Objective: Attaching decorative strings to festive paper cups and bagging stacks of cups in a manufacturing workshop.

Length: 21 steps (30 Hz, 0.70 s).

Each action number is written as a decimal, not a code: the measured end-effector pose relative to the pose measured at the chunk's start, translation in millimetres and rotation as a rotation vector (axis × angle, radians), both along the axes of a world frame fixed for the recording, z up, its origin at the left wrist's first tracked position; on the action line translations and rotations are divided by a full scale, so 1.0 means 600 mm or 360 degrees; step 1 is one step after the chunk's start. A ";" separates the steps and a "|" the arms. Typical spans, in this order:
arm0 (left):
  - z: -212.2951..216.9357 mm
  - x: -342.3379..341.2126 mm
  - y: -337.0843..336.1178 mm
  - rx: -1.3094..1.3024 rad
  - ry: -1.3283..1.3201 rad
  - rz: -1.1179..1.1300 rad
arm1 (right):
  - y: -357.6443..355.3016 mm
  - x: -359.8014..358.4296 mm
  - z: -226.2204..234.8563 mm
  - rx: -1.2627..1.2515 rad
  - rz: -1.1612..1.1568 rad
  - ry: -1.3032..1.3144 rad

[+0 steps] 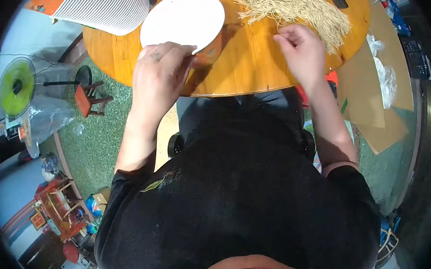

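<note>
My left hand point(158, 75) grips the near rim of a paper bowl point(183, 20), white inside and orange outside, tilted on the round wooden table point(250, 69). My right hand point(301, 50) rests on the table with fingers pinched together at the near edge of a heap of pale yellow noodles point(291, 9). Whether strands are held between those fingers is unclear. The bowl sits left of the noodle heap.
A tall stack of ribbed white paper bowls point(102, 1) lies on its side at the table's left. Flattened cardboard point(377, 111) and clear plastic bags point(387, 79) lie on the floor at right. A small red stool point(90, 98) and a fan with green blades point(16, 88) stand at left.
</note>
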<state>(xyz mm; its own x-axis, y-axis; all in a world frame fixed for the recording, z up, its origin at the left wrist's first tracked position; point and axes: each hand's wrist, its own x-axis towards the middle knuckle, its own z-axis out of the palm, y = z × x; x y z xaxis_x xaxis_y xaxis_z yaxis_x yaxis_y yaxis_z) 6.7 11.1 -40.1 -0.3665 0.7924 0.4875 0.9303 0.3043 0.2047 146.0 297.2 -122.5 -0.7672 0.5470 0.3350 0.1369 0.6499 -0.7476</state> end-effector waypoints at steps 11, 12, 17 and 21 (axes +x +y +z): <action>-0.044 0.045 0.035 0.0461 0.0182 -0.0046 | 0.082 -0.001 -0.049 0.0798 -0.0009 -0.0627; -0.048 0.056 0.035 0.0524 0.0139 -0.0095 | 0.078 0.000 -0.051 0.0793 -0.0010 -0.0629; -0.075 0.095 0.049 0.0520 -0.0066 -0.0334 | 0.004 0.032 -0.019 0.0513 0.0159 -0.0269; -0.080 0.105 0.083 0.0350 -0.0263 -0.0514 | -0.090 0.082 0.022 -0.0464 0.0366 -0.0285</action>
